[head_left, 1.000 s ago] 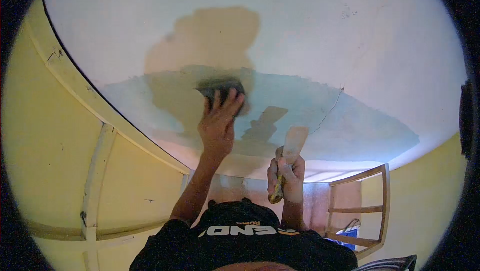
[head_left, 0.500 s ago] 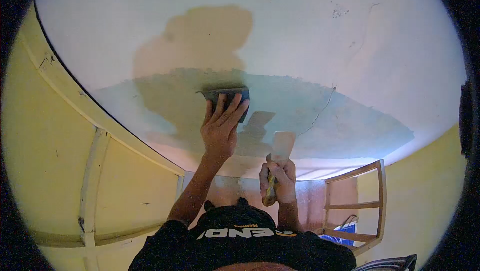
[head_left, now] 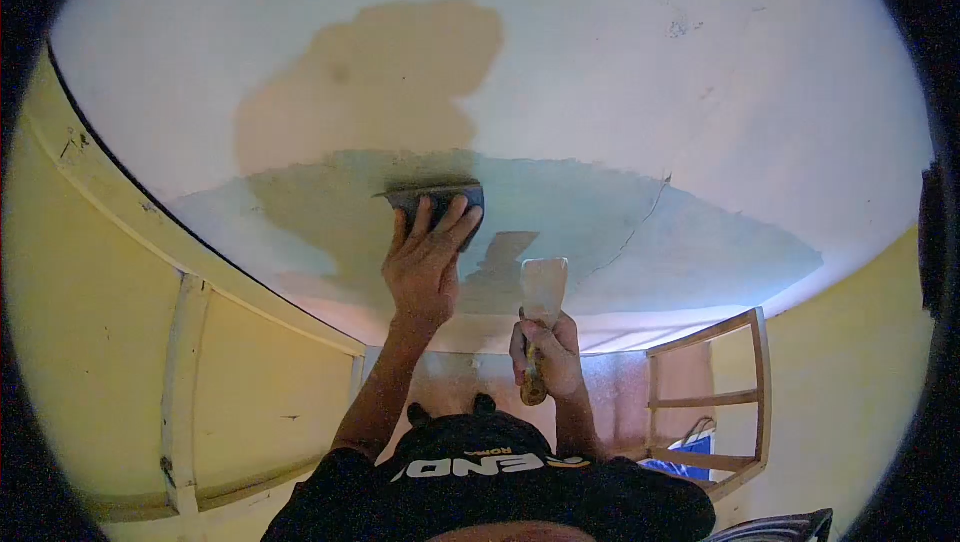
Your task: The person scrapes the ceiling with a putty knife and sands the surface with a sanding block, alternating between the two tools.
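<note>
My left hand (head_left: 424, 260) holds a dark flat pad (head_left: 436, 204) against the green-tinted patch (head_left: 600, 207) of a pale surface (head_left: 600, 62), its fingers spread across the pad's back. Lower and to the right, my right hand (head_left: 552, 350) is wrapped round the handle of a putty knife (head_left: 544, 287). The knife's broad, light blade points up, and the pad's underside is hidden. A thin crack (head_left: 650, 210) runs through the patch to the right of both hands. Shadows of the hands and tools fall on the surface.
Yellow panels (head_left: 100, 322) with pale framing stand at the left. At the right are a wooden frame with crossbars (head_left: 763, 392), a blue item (head_left: 690, 462) behind it and a yellow wall (head_left: 850, 372). A dark curved object (head_left: 775, 526) shows at the bottom right.
My left hand and the pad appear slightly further left and lower. The right hand with the putty knife has also shifted a little left, and the view has moved slightly.
</note>
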Demonstrator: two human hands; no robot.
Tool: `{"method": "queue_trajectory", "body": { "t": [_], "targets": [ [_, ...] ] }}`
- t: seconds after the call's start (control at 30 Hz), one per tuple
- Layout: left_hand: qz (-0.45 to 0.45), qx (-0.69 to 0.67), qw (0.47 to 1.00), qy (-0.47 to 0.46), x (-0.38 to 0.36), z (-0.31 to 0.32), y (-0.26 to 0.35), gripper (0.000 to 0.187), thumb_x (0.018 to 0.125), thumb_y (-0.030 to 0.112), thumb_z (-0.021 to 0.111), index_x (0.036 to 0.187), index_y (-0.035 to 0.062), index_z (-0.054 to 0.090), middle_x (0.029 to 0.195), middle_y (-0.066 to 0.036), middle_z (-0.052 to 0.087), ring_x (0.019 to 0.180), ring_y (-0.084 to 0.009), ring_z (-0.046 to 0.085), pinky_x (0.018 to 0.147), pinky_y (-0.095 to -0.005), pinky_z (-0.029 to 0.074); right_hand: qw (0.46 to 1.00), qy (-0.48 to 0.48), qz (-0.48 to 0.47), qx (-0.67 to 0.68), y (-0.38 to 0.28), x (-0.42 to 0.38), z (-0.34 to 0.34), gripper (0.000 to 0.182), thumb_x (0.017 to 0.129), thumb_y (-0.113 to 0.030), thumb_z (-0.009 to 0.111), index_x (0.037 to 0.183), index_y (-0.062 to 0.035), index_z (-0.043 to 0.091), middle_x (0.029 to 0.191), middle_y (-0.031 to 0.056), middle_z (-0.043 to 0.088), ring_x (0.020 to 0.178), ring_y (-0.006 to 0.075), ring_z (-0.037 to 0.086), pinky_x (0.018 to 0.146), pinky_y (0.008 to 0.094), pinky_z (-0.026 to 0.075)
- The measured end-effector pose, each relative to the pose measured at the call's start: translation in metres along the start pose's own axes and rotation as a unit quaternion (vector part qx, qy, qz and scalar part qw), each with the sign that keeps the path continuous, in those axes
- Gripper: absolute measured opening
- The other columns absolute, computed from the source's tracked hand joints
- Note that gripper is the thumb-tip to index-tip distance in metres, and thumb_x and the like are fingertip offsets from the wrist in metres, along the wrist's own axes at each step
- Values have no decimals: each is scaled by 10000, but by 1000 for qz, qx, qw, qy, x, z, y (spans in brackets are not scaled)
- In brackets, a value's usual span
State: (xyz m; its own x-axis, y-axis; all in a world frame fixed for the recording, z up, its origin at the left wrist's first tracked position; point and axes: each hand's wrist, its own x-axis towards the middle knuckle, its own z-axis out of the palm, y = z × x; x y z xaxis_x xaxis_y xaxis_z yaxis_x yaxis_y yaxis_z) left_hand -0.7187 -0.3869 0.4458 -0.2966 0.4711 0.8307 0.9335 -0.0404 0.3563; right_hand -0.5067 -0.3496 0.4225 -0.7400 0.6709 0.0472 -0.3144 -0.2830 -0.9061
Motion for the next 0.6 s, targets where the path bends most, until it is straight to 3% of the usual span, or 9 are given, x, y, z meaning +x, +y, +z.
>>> {"method": "queue_trajectory", "body": {
  "t": [0.17,0.23,0.33,0.4,0.53,0.6],
  "targets": [
    [-12,-4,999,40,28,-18,-1,440,886,97,602,1295,219,710,1355,-47,666,1337,-384,549,1180,-593,304,997,46,-2,-65,11,0,-1,190,1009,-213,521,1002,-24,502,608,100,546,451,189,538,402,318,492],
    [-9,5,1000,11,20,-19,-5,434,892,101,601,1299,209,706,1356,-49,664,1338,-381,549,1179,-595,304,995,80,-14,-54,12,1,10,188,1023,-214,499,1020,-26,499,628,106,557,478,200,554,427,323,514],
    [-25,-6,1000,-14,-7,-10,-17,436,891,76,599,1303,180,698,1357,-66,662,1341,-386,544,1174,-598,309,997,51,-57,-13,18,4,14,208,1055,-242,480,1060,-35,496,651,107,561,511,203,572,466,322,536],
    [-50,-5,998,-24,-32,-12,-29,427,902,49,593,1300,161,697,1355,-80,662,1341,-385,544,1173,-597,311,995,41,-76,-53,19,7,19,230,1068,-272,483,1073,-42,491,657,105,559,517,193,576,482,322,542],
    [-184,-78,980,-20,-74,-34,-35,361,969,17,559,1299,93,684,1345,-146,658,1304,-359,584,1111,-511,424,992,30,-32,-119,32,7,22,238,1092,-237,434,1179,-19,470,774,100,599,555,157,579,504,300,504],
    [-257,-113,959,-35,-95,-48,-35,333,997,34,554,1301,83,680,1301,-160,676,1196,-314,612,1017,-448,475,986,45,-81,-139,33,14,35,247,1094,-247,433,1178,-18,474,744,87,587,532,147,561,478,295,487]
  ]
}}
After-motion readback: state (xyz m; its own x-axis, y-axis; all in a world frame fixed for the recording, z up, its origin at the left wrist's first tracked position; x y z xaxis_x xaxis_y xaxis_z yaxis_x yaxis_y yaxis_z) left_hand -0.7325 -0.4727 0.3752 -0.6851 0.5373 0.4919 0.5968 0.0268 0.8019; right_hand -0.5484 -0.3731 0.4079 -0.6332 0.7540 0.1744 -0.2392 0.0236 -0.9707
